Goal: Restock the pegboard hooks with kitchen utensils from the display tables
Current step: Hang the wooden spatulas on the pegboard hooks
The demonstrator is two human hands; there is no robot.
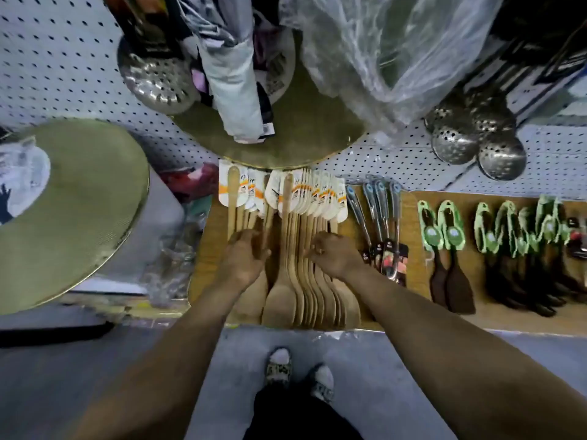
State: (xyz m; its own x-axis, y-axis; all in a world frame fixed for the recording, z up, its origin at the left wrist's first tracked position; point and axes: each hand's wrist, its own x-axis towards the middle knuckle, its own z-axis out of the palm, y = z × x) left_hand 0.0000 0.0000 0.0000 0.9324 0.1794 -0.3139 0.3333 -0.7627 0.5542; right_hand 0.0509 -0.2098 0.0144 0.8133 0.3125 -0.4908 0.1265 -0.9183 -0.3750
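Several wooden spatulas (287,281) with white and orange card labels lie fanned on the wooden display table (413,217), handles toward the pegboard (57,74). My left hand (244,258) lies on the left group of handles, fingers spread and bent over them. My right hand (333,252) rests on the right group, fingertips curled against the handles. Whether either hand grips a spatula is unclear.
Metal-handled utensils (378,217) lie right of the spatulas, then dark spatulas with green cards (451,258). Perforated metal skimmers (476,141) and plastic-wrapped goods (365,52) hang on the pegboard. Round mesh screens (79,201) stand at left. My feet (298,373) are on the grey floor.
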